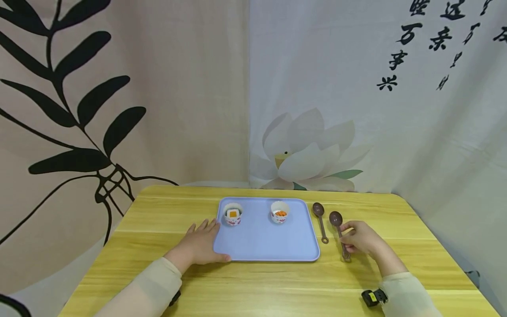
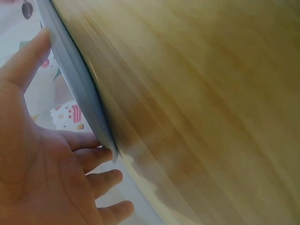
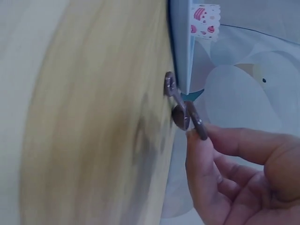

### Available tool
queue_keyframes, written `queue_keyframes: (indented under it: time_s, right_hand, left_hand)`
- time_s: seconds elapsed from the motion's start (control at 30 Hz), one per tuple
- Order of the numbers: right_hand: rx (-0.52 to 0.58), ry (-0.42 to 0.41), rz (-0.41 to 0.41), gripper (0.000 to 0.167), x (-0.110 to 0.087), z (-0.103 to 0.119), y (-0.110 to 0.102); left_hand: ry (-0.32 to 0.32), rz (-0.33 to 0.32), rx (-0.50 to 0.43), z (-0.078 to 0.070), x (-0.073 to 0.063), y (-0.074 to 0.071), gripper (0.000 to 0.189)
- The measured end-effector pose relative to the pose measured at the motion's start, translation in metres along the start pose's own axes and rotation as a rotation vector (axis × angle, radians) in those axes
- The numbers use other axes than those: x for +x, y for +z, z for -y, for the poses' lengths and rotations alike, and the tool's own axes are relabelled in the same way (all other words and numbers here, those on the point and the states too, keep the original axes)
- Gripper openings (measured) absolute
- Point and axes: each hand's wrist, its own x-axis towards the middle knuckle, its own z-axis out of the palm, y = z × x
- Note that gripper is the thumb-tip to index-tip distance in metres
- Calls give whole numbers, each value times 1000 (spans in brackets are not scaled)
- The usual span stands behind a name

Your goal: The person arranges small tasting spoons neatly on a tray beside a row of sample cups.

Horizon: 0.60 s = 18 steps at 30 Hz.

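Note:
A brown spoon (image 1: 336, 219) is pinched by its handle between the thumb and fingers of my right hand (image 1: 362, 241). In the right wrist view the handle (image 3: 197, 123) shows at the fingertips, close over the wooden surface. Just left of it, a second brown spoon (image 1: 318, 210) lies beside the tray. My left hand (image 1: 200, 245) touches the left edge of the light blue tray (image 1: 265, 242), its fingers spread, thumb at the near left corner. On the tray stand a paper cup (image 1: 233, 222) holding a white and orange piece and another paper cup (image 1: 279, 219) with orange bits.
All of it rests on a wood-grain table (image 1: 277, 286). A curtain (image 1: 198, 110) printed with dark leaves, a lotus and writing hangs behind the far edge. A small black device (image 1: 372, 298) sits at the right wrist.

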Motion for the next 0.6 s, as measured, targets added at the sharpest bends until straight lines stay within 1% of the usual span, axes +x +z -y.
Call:
queue_keyframes:
  time_s: [0.13,0.53,0.6]
  right_hand:
    - [2,-7,-13,34,-3,3,1]
    - [-1,-94,-37,36,-12,13,2]
    - [-1,-93,-49,37,-12,13,3]
  left_hand:
    - [-1,3,-3,0,0,1,117]
    - [-1,8,-18,0,1,-1,117]
    - [-3,7,-12,1,2,0,117]
